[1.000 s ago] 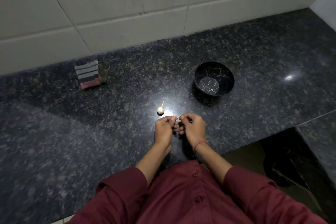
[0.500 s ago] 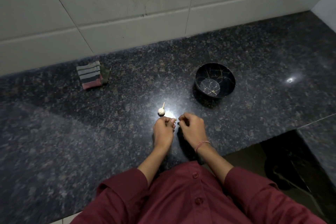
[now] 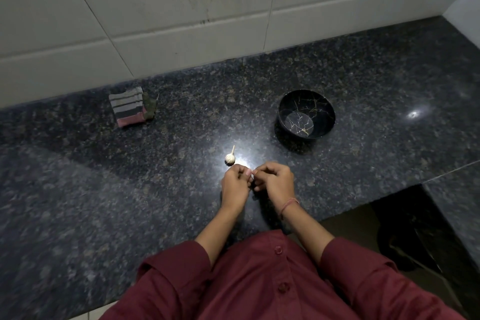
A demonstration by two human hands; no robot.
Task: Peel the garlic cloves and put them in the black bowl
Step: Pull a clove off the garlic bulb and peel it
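My left hand (image 3: 235,184) and my right hand (image 3: 275,180) meet fingertip to fingertip low over the dark granite counter (image 3: 130,189), fingers curled. Between them shows a tiny pale piece, a garlic clove (image 3: 251,176), mostly hidden; both hands pinch it. A small white garlic bulb (image 3: 230,157) with a thin stalk lies on the counter just beyond my left hand. The black bowl (image 3: 306,114), with gold crack lines inside, stands farther back to the right and holds nothing I can see.
A folded striped cloth (image 3: 130,109) lies at the back left near the white tiled wall (image 3: 181,20). The counter's front edge drops away to the right of my right forearm, with a dark gap (image 3: 402,228) below.
My hands were slightly apart half a second ago; now their fingertips are together again on the clove. The bulb and the bowl have not moved.
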